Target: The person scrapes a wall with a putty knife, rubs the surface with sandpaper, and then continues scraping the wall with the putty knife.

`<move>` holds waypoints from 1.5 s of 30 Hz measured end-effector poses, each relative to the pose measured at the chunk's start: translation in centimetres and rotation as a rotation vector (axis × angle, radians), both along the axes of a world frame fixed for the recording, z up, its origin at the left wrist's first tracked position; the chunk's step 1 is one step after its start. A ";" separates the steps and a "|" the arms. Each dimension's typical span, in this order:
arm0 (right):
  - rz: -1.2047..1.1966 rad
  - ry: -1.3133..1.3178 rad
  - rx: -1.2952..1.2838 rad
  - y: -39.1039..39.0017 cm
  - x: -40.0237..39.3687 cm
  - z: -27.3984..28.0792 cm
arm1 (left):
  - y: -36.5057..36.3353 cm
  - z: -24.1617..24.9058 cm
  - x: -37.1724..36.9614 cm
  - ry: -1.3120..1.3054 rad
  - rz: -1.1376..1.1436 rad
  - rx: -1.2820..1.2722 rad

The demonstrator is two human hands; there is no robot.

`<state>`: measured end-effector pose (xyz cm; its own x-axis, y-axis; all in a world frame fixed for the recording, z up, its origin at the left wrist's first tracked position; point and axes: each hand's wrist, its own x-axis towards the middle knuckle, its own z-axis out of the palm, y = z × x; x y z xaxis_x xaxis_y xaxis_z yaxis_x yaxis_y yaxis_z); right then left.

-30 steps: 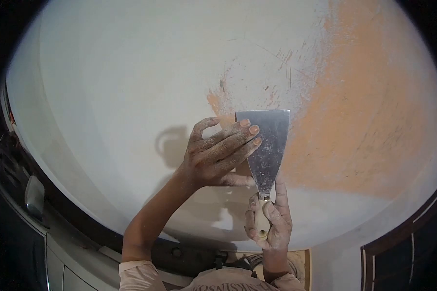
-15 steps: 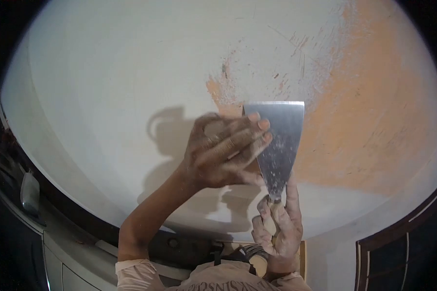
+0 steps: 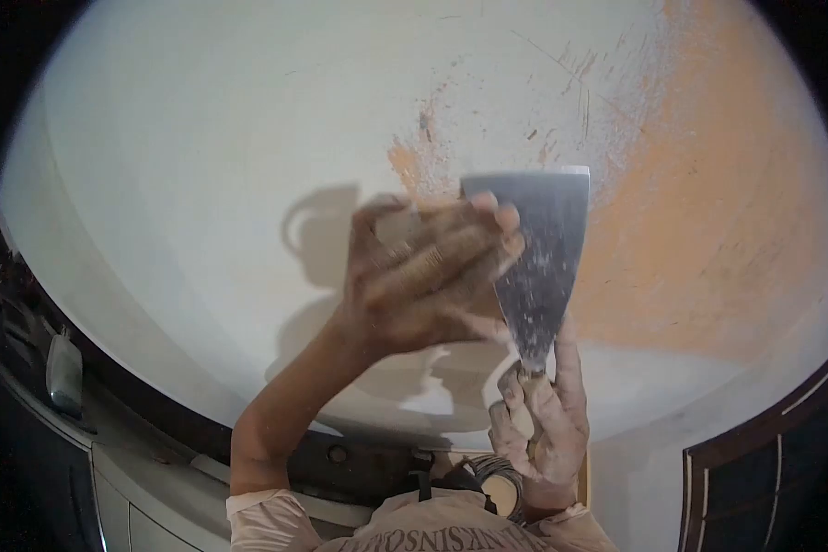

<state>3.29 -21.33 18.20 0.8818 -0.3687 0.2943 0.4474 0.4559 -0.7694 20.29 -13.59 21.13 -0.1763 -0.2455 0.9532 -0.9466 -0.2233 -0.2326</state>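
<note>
My right hand (image 3: 552, 432) is wrapped round the pale handle of a putty knife (image 3: 545, 239), its wide steel blade pointing up before the wall. White specks dot the blade's lower face, and white dust coats my right fingers. One of those fingers lies stretched along the neck of the tool. Coming from the left, my left hand (image 3: 423, 276) is smeared by motion, its fingers extended and their tips over the left side of the blade. Its thumb reaches toward the blade's narrow lower end, and one finger curls into a loop.
The wall (image 3: 202, 138) ahead is pale, with an orange area (image 3: 708, 230) on the right and scratched, chipped patches in the middle. A dark-framed panel (image 3: 736, 460) stands at lower right. Below me is a round container (image 3: 500, 495); a greyish object (image 3: 64, 373) sits far left.
The putty knife and my right hand have shifted slightly up and right, and the blade leans a little more. My left fingers have moved slightly across the blade.
</note>
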 end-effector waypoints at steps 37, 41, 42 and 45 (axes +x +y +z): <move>-0.195 0.060 -0.248 1.2 0.4 0.7 | 0.3 -0.4 0.7 0.031 -0.059 -0.060; -0.250 0.058 -0.308 1.4 0.9 1.0 | 0.0 -0.7 1.2 0.042 -0.057 -0.085; -0.265 0.056 -0.322 1.6 1.0 1.2 | 0.1 0.0 1.3 0.032 -0.055 -0.122; -0.267 0.092 -0.346 1.5 0.0 0.6 | 0.2 -0.5 0.8 0.028 -0.074 -0.083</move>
